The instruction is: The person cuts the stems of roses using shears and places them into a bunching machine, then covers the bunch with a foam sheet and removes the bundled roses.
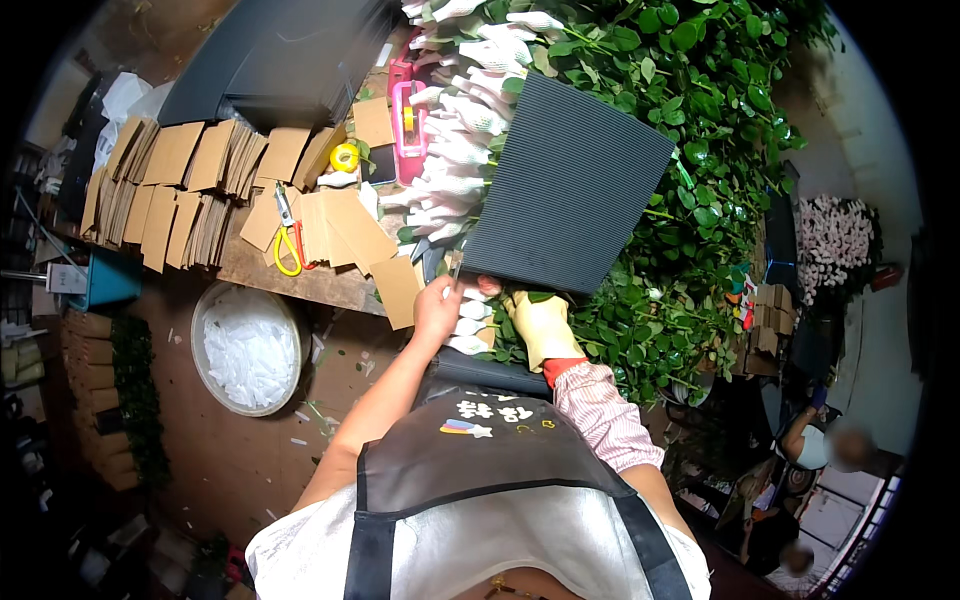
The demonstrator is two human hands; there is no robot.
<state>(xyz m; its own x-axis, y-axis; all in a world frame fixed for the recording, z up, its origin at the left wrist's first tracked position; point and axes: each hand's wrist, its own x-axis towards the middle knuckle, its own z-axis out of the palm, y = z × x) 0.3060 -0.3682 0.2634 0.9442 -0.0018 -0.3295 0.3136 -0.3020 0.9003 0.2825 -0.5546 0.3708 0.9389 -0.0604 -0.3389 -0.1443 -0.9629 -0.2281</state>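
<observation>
A black corrugated sheet (pixel 570 187) lies at a slant over rose stems and leaves. At its near left corner, my bare left hand (pixel 437 311) has its fingers closed on the edge. My right hand (pixel 540 326), in a cream glove, reaches in under the near edge among the leaves; its fingertips are hidden. A pink rose head (pixel 488 285) shows between the two hands. Just below it, rose heads in white net sleeves (pixel 470 328) lie in a short row. A second black corrugated piece (pixel 491 373) rests against my apron (pixel 487 442).
More sleeved roses (pixel 461 150) and leafy stems (pixel 705 112) cover the bench beyond. To the left are cardboard pieces (pixel 172 154), red-and-yellow-handled shears (pixel 289 232), yellow tape (pixel 344 157), a phone (pixel 379 165) and a pink tape dispenser (pixel 409 142). A tub (pixel 196 337) of white scraps stands below.
</observation>
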